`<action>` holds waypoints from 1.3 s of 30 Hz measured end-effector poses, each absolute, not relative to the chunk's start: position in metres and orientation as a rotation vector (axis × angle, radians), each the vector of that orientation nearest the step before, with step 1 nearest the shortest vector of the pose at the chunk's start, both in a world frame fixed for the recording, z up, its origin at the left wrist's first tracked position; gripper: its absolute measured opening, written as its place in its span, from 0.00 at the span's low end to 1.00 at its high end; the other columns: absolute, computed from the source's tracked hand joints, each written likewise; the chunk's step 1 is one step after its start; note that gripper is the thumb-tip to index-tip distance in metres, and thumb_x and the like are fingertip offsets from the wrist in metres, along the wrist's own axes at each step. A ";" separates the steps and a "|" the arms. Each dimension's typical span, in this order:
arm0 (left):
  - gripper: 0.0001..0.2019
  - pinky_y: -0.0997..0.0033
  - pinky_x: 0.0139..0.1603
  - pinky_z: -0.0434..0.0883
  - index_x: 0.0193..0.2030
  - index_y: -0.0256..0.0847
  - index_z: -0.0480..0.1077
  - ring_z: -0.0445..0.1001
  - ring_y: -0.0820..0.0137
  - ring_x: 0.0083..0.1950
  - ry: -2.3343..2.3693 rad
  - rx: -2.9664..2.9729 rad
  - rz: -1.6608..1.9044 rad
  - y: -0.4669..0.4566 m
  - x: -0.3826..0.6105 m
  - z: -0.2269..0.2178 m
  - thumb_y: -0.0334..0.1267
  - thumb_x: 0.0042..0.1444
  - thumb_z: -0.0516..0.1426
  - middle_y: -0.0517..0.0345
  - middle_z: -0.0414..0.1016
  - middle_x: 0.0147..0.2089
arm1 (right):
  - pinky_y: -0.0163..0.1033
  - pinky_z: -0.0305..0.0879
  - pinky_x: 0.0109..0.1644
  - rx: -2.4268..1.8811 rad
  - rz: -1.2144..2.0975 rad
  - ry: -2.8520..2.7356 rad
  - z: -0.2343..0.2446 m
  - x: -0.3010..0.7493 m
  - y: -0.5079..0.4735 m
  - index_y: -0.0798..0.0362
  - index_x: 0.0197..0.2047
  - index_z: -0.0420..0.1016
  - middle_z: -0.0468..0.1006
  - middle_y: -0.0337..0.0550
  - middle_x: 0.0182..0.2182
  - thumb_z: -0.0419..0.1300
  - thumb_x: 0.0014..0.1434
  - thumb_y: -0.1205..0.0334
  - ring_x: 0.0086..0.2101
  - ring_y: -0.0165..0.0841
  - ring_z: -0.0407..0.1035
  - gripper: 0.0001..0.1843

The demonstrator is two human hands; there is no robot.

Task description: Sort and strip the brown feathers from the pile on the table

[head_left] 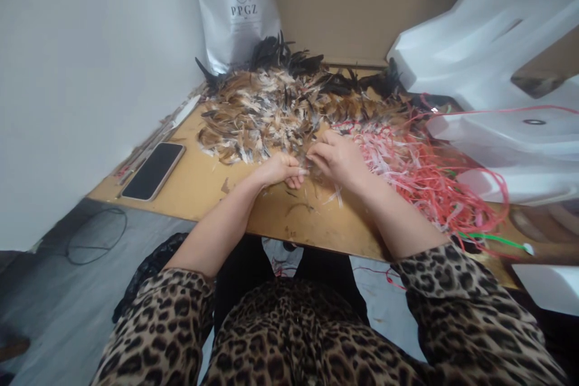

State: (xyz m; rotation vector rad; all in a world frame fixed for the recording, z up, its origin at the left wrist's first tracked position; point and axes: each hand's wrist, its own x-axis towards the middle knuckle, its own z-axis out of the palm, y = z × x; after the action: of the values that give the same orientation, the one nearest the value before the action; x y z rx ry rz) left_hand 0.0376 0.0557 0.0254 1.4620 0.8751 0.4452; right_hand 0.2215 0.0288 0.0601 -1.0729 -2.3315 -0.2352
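Note:
Both hands meet over the front of the table, their fingertips close together. My left hand (284,170) is closed, its thumb and fingers pinched and pointing right. My right hand (338,155) comes in from the right, also closed in a pinch. Whatever thin thing lies between the fingertips is blurred and too small to name. Just beyond them spreads a large heap of brown, white and black feathers (257,108). Beside my right forearm lies a tangled pile of red and pale pink strips (420,175).
A phone (154,171) lies on the wooden table (194,193) at the left. Behind the feathers stands a silver-white bag (239,30). A white machine (488,54), smeared by motion, stands on the right. Loose feather bits dot the table's front, and a black cable (97,247) lies on the floor.

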 end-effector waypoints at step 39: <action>0.09 0.80 0.24 0.68 0.28 0.29 0.70 0.72 0.77 0.22 1.015 1.268 0.843 0.050 0.050 0.025 0.37 0.48 0.60 0.53 0.74 0.24 | 0.34 0.58 0.34 -1.171 0.645 -2.130 0.033 0.223 0.038 0.57 0.27 0.74 0.73 0.41 0.24 0.55 0.53 0.61 0.27 0.29 0.64 0.10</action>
State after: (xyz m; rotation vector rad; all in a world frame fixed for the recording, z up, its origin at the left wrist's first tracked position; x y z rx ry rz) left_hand 0.0496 0.0502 0.0253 1.2682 1.0145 0.8427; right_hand 0.2234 0.0376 0.0332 -1.1705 -2.1299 0.6454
